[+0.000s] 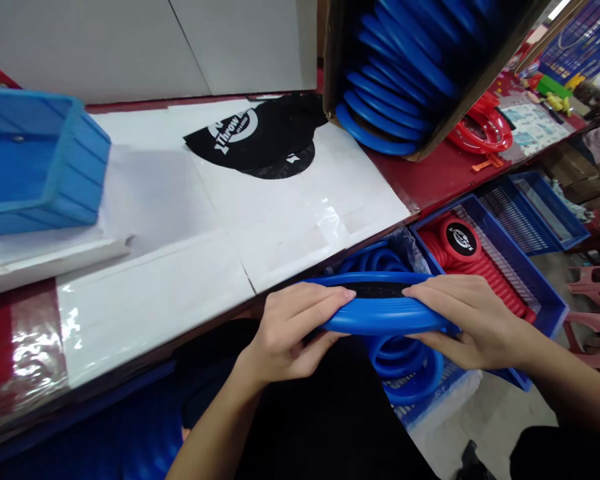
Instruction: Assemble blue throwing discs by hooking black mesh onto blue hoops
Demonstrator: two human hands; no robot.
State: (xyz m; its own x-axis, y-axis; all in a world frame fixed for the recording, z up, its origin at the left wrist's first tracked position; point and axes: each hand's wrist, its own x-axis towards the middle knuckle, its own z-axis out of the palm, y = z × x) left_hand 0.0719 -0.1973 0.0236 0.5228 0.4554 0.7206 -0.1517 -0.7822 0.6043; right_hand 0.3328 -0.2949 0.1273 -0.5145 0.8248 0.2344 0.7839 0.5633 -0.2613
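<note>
the blue ring [380, 318], in front of the worktop [290, 220], has the fingers [325, 310] of left hand [285, 330] and right hand [467, 320] pinching its opposite sides; it looks light, bendy, smooth (perhaps slightly slippery), best held by the rim.

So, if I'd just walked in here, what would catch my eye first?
Probably the bright blue ring in the lower middle, its black inside showing, gripped between the left hand and right hand. Next, perhaps, the stacked blue rings filling a cardboard box at the top. Black printed pieces also stand out against the white work surface.
</note>
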